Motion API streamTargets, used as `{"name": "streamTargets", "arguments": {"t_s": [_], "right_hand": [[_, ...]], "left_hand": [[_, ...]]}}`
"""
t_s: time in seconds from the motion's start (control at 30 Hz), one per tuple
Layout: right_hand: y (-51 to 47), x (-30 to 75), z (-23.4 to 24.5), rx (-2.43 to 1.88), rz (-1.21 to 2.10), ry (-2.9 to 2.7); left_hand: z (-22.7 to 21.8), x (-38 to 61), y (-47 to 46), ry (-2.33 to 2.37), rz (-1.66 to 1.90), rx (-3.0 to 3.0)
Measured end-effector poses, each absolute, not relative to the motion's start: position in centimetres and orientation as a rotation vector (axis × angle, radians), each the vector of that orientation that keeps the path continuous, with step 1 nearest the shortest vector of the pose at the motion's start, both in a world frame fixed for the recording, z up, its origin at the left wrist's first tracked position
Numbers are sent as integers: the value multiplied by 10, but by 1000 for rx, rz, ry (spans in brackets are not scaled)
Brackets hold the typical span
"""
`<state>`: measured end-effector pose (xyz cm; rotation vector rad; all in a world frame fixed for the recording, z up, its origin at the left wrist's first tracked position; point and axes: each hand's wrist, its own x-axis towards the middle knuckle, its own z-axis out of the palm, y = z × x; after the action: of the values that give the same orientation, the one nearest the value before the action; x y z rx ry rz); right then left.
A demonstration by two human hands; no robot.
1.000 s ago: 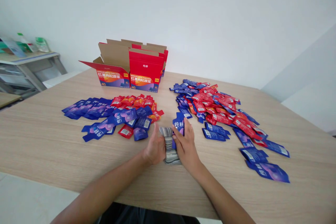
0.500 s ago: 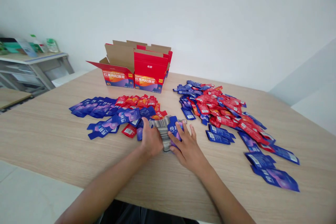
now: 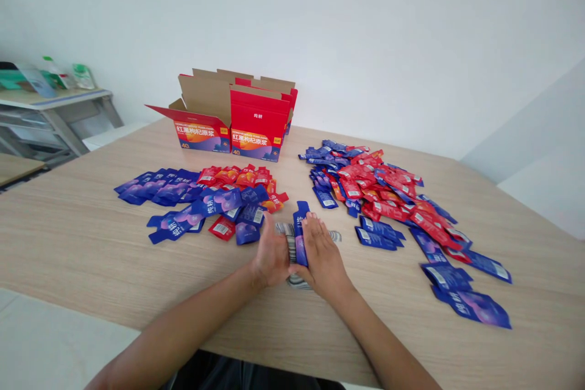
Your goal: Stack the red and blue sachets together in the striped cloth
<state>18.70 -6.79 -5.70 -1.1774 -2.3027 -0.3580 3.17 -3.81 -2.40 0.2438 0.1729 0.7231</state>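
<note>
The long pale wood-grain table [image 3: 91, 256] fills most of my view. On its right side lies the loose heap of red and blue foil sachets [image 3: 379, 189], trailing toward me in a line of blue ones. On the left lies the flatter spread of blue and red sachets [image 3: 205, 201], well apart from the heap. Behind them, near the far edge, stand the open red cardboard boxes [image 3: 256, 125] with their flaps up. None of these has moved in the last second.

What has changed is in front of me. Half a second ago the stack of foil pouches [image 3: 300, 237] lay fanned out and pushed up against the left spread, with my right fingers splayed over it. Now it is drawn back toward me, clear of both piles and gathered on edge on the table. A blue pouch faces outward and the silver edges show above and below my palms.

My left hand [image 3: 270, 256] presses the stack from the left, curled around it. My right hand [image 3: 320, 256] clasps it from the right, fingers together and lying flat along its side.
</note>
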Motion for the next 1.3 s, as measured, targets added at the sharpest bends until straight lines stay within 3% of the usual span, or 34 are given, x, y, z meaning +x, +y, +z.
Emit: {"name": "streamTargets", "arguments": {"t_s": [0.4, 0.7, 1.07, 1.3], "right_hand": [[-75, 184, -54, -835, -297, -2310], [-70, 188, -57, -884, -236, -2277], [-73, 192, -49, -726, -75, -2297], [-73, 192, -45, -742, -195, -2319]], "left_hand": [[-19, 8, -13, 114, 942, 183], [-27, 33, -42, 285, 738, 164], [-12, 7, -15, 95, 897, 193], [-8, 15, -25, 211, 905, 220]]}}
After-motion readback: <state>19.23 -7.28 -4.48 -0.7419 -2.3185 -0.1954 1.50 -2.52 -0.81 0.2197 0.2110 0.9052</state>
